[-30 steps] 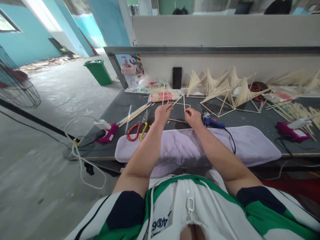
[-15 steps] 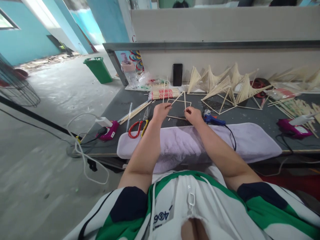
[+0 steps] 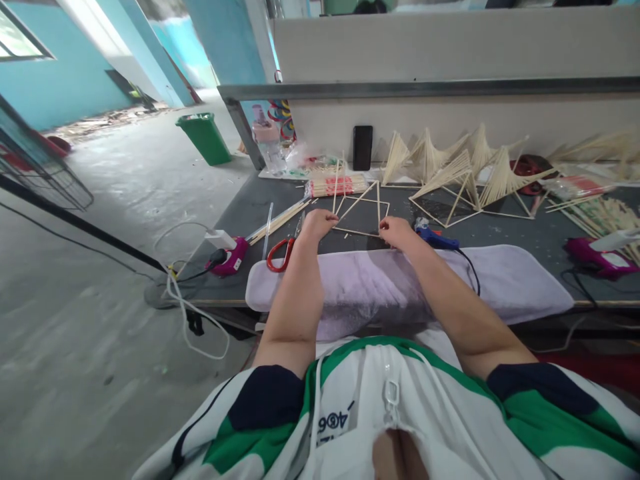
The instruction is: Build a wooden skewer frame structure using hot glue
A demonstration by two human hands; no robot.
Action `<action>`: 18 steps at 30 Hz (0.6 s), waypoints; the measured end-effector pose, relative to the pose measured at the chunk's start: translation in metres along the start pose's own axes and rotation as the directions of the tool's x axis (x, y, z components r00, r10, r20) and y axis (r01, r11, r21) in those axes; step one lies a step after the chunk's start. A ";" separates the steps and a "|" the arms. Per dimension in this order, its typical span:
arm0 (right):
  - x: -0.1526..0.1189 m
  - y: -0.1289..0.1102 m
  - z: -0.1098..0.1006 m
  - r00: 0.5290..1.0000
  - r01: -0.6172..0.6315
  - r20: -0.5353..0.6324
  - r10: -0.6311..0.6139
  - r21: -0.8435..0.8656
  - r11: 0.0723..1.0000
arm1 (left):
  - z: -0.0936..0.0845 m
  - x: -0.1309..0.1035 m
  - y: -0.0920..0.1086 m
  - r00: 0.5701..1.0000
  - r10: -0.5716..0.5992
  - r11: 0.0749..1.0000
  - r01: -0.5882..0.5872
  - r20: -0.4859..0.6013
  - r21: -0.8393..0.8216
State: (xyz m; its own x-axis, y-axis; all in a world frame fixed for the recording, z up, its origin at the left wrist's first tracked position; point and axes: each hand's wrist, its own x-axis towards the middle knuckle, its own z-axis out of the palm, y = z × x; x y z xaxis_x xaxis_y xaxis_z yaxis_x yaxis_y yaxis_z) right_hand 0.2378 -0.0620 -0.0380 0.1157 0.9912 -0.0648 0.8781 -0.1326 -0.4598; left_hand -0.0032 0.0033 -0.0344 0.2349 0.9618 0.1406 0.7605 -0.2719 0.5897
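A frame of thin wooden sticks (image 3: 356,231) stands on the dark table, with upright and slanting sticks joined at corners. My left hand (image 3: 321,223) is closed on its near left corner. My right hand (image 3: 395,231) pinches the near right corner. Red-handled scissors (image 3: 281,255) lie beside my left forearm, partly hidden by it. To the right of my right hand rests a blue glue gun (image 3: 436,238) with a black cable.
Finished stick structures (image 3: 450,167) stand behind on the right. A phone (image 3: 363,148) leans at the back near packaged sticks (image 3: 336,185). A lilac cloth (image 3: 500,273) covers the front edge. Purple power sockets (image 3: 231,257) with cables sit at the left.
The view has shifted slightly, moving the scene to the right. My left hand has moved down to the frame's near left corner, and my forearm now covers more of the scissors.
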 end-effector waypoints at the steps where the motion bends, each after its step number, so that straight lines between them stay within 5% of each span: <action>1: 0.000 0.000 0.001 1.000 0.008 0.001 -0.008 -0.026 1.000 | 0.001 0.000 0.001 1.000 -0.002 1.000 0.002 0.007 0.027; 18: 0.000 0.004 0.005 0.988 0.142 -0.025 -0.151 -0.224 0.964 | 0.004 0.004 0.004 0.996 -0.045 0.972 0.027 0.072 0.235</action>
State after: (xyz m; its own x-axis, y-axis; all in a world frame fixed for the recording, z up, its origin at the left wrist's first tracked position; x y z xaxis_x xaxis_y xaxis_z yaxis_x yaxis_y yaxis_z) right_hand 0.2391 -0.0621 -0.0447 -0.0070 0.9996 0.0278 0.9670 0.0138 -0.2544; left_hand 0.0033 0.0058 -0.0352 0.2433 0.9683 0.0567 0.8873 -0.2458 0.3902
